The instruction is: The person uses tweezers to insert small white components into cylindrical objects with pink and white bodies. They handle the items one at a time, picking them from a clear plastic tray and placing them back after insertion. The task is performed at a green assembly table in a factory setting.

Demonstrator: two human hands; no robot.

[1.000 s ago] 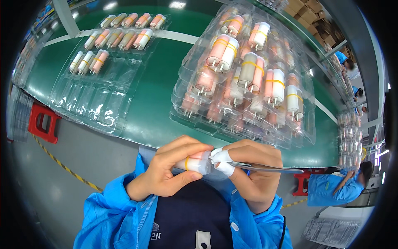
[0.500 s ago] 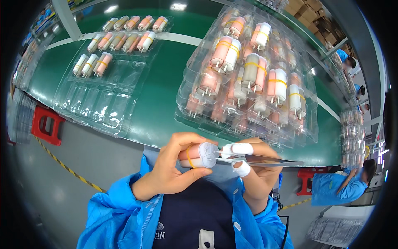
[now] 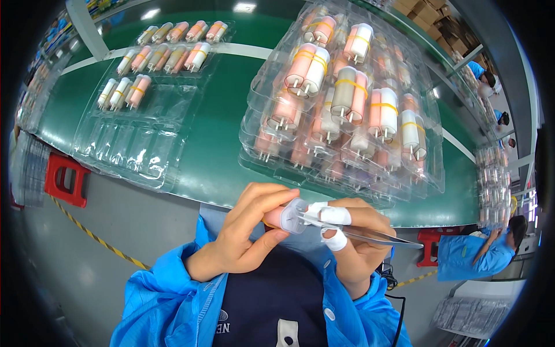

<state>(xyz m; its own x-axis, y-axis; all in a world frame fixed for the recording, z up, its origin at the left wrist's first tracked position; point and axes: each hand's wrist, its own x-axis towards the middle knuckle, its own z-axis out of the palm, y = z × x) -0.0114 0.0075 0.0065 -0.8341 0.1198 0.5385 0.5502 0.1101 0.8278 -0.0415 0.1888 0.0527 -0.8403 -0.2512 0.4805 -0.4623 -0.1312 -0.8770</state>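
Note:
Above my lap, my left hand (image 3: 245, 228) is closed round a banded bundle of pink and white tubes (image 3: 273, 218), its clear capped end facing right. Most of that bundle is hidden by my fingers. My right hand (image 3: 361, 231), with white tape (image 3: 335, 216) on its thumb and fingers, grips metal tweezers (image 3: 370, 235). The narrow end of the tweezers meets the thin white prongs at the capped end; the fingers partly hide the contact. Beyond both hands stands a stack of clear plastic trays (image 3: 254, 156) holding similar bundles.
On the green table (image 3: 217, 133), a clear tray (image 3: 130, 147) at the left holds rows of bundles at its far side. A red stool (image 3: 67, 180) stands on the floor at left. At the far right a co-worker in blue (image 3: 474, 254) is beside other stacked trays (image 3: 494, 191).
My left hand has turned the bundle, so its capped end now shows one tube more fully. The tweezers have tilted, their back end lower. The view has shifted slightly.

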